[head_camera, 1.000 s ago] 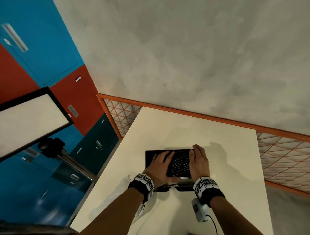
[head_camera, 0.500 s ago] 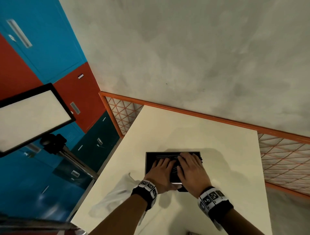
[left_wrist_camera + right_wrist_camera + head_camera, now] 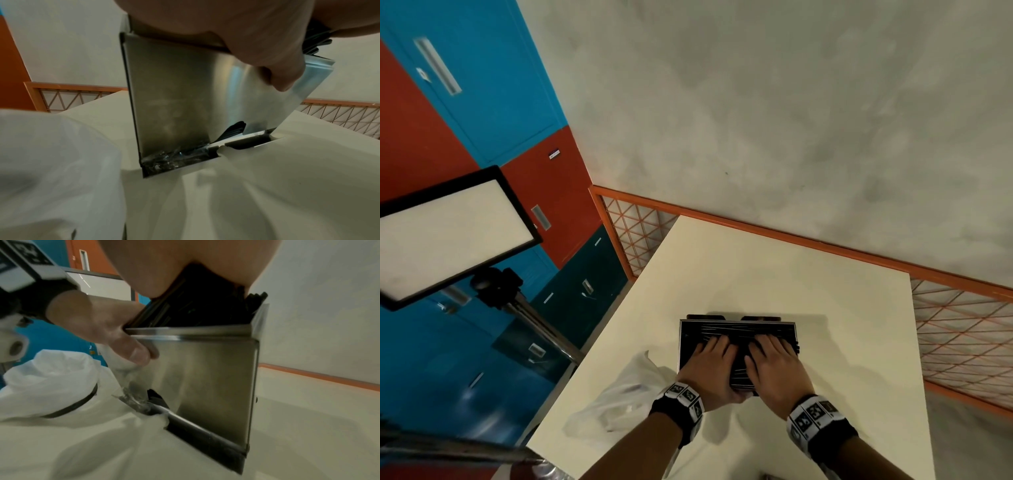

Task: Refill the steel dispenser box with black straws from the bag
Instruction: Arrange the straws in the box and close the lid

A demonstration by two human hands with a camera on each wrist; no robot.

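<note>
One white bag (image 3: 619,401) is lying crumpled at the near left of the surface (image 3: 774,270), just beside the one steel box (image 3: 174,97). The box is holding many black straws (image 3: 739,330), too many to count. Both hands are lying flat on the straws, left hand (image 3: 710,368) and right hand (image 3: 777,368), fingers (image 3: 763,344) straight and together, left thumb pressing the box's front wall.

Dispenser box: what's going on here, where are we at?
A person has both hands on the open top of the steel box, which stands on the table. The left hand and right hand press flat on the black straws piled in it; the left thumb lies on the front wall. The white bag lies slack to the left.
</note>
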